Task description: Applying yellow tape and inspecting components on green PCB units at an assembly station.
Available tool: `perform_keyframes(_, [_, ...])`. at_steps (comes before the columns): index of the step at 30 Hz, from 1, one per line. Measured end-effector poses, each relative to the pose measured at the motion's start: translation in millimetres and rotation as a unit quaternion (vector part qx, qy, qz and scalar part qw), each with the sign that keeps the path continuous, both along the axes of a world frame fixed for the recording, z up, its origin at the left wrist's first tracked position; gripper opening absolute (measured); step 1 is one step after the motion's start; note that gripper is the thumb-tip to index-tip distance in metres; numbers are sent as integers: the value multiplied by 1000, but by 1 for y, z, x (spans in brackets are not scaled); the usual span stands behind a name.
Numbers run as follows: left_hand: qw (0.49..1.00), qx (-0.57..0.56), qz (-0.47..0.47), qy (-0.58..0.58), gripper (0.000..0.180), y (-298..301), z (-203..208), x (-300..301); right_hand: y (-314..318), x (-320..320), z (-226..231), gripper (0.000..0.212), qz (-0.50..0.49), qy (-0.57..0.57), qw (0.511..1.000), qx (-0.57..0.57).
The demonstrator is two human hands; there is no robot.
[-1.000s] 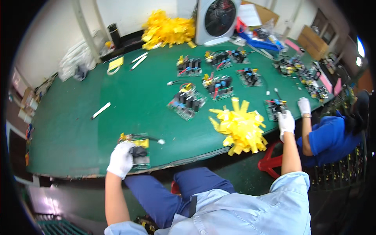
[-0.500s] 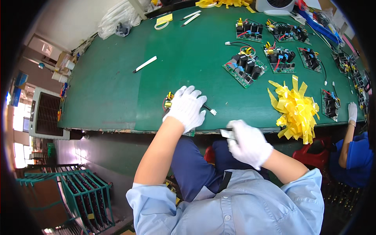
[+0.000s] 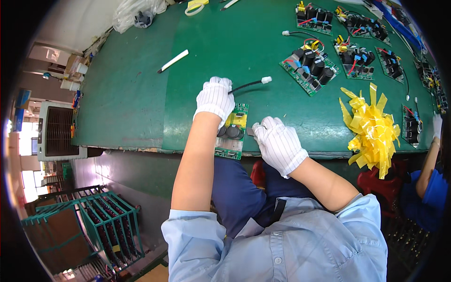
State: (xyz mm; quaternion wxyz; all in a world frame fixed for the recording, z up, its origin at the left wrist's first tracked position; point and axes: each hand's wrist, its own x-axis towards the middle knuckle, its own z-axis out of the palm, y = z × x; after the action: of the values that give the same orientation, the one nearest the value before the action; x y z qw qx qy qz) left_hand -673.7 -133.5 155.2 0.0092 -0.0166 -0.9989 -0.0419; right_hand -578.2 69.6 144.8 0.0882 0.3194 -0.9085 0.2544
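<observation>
1. Head view: a flat green circuit board [image 3: 235, 132] with round black parts lies at the near edge of the green table [image 3: 127, 98].
2. The right hand [image 3: 278, 144], in a striped white cloth glove, pinches a small grey piece [image 3: 250, 132] beside it.
3. The left hand [image 3: 214, 97], gloved alike, covers the board's far end; I cannot tell if it grips.
4. A black wire with a white plug [image 3: 267, 80] pokes out there.

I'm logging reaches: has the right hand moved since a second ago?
Yes, leftward: the right hand was right of the yellow strip pile; now it is left of it.
</observation>
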Motion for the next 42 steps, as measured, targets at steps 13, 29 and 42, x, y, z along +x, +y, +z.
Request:
perform_keyframes(13, [1000,-10,13,-19,25,3,2,-2,-3,-1,1,15,-4,39,999,11])
perform_keyframes(29, [999,-12,21,-28,27,5,2,-1,-19,4,-6,18,-77,55,995,23])
perform_keyframes(42, [999,-9,19,-29,26,9,5,0,-22,4,-11,21,-88,59,994,3])
